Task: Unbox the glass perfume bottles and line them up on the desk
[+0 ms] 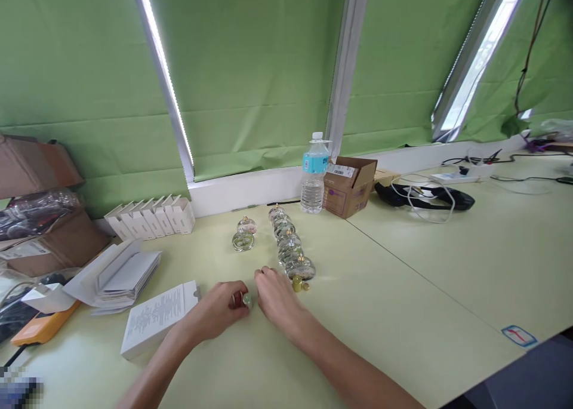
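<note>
Left hand (220, 306) pinching small pale-green piece (247, 300) | right hand (274, 288) grip hidden, can't tell | most glass bottles (289, 242) lined up, two apart

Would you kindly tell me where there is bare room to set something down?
A wide bare patch of table lies between the right hand and the blue-edged sticker, a smaller one between the papers and the glass pair. It's crowded far left, around the orange device.
</note>
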The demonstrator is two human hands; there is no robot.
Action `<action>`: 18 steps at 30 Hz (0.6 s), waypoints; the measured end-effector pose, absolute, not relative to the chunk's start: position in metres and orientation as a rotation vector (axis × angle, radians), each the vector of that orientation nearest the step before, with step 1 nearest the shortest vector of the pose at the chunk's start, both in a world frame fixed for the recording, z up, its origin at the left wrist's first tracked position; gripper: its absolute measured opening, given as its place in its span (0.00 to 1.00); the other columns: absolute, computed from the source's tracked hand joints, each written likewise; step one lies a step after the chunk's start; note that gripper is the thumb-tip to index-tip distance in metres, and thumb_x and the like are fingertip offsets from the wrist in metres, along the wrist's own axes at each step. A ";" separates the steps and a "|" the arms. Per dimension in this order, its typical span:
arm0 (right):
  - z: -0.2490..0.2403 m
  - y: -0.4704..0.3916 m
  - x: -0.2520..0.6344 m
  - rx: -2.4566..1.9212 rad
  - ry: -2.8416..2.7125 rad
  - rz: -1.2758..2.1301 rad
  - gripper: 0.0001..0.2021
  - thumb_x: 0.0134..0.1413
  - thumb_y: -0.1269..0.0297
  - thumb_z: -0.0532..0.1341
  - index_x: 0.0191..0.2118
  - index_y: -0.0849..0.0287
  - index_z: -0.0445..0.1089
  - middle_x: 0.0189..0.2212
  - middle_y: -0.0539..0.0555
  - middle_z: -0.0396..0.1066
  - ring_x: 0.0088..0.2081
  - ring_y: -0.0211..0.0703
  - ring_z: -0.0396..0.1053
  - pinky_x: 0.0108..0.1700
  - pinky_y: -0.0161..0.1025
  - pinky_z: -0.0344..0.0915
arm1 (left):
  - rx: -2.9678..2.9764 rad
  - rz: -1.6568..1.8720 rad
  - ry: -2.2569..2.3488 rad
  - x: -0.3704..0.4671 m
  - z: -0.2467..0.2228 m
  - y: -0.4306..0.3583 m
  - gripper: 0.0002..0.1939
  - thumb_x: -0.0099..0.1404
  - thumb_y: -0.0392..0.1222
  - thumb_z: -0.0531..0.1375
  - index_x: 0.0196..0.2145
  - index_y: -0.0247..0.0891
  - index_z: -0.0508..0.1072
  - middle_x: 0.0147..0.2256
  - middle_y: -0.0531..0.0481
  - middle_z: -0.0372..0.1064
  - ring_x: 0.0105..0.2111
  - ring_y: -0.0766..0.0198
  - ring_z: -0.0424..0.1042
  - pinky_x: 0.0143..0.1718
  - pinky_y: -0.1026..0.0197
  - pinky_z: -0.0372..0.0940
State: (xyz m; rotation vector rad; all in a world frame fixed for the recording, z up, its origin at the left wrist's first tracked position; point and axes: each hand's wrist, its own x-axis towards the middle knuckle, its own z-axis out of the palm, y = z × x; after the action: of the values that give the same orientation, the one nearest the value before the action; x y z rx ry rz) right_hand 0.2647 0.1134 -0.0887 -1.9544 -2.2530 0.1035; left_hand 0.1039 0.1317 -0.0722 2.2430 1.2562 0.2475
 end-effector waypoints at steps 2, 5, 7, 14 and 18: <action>-0.089 0.114 0.265 -1.950 -2.254 0.096 0.12 0.50 0.81 0.58 0.40 0.63 0.70 0.38 0.58 0.72 0.40 0.48 0.70 0.35 0.36 0.59 | 2.240 0.328 1.354 0.109 -0.082 0.144 0.06 0.60 0.43 0.56 0.34 0.42 0.71 0.30 0.53 0.72 0.28 0.63 0.69 0.28 0.64 0.57; -0.091 0.116 0.265 -1.946 -2.257 0.082 0.12 0.52 0.82 0.57 0.40 0.63 0.70 0.38 0.58 0.71 0.40 0.48 0.70 0.35 0.37 0.59 | 2.229 0.417 1.509 0.118 -0.091 0.167 0.06 0.61 0.43 0.56 0.36 0.42 0.70 0.32 0.51 0.73 0.30 0.62 0.71 0.28 0.64 0.55; -0.092 0.117 0.265 -1.944 -2.265 0.073 0.12 0.52 0.82 0.56 0.40 0.63 0.70 0.38 0.59 0.71 0.40 0.48 0.70 0.35 0.37 0.59 | 2.210 0.470 1.622 0.125 -0.096 0.183 0.06 0.62 0.43 0.56 0.36 0.41 0.70 0.33 0.49 0.73 0.32 0.60 0.72 0.28 0.63 0.54; -0.098 0.122 0.266 -1.930 -2.281 0.076 0.13 0.53 0.83 0.53 0.40 0.62 0.70 0.38 0.58 0.71 0.40 0.47 0.70 0.35 0.37 0.59 | 2.116 0.606 1.886 0.136 -0.116 0.212 0.12 0.65 0.48 0.54 0.44 0.42 0.67 0.36 0.45 0.74 0.35 0.55 0.73 0.29 0.61 0.55; -0.102 0.122 0.265 -1.927 -2.267 0.099 0.14 0.54 0.83 0.53 0.42 0.62 0.69 0.40 0.58 0.71 0.42 0.47 0.70 0.37 0.37 0.59 | 2.125 0.638 1.917 0.136 -0.125 0.209 0.14 0.68 0.51 0.51 0.44 0.40 0.65 0.39 0.43 0.74 0.36 0.56 0.73 0.31 0.61 0.56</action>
State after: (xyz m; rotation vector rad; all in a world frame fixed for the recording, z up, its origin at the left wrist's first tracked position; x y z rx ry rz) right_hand 0.2653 0.1221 -0.1017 -1.9275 -2.2667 0.0991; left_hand 0.1355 0.2090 -0.1246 2.1255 1.9172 0.6384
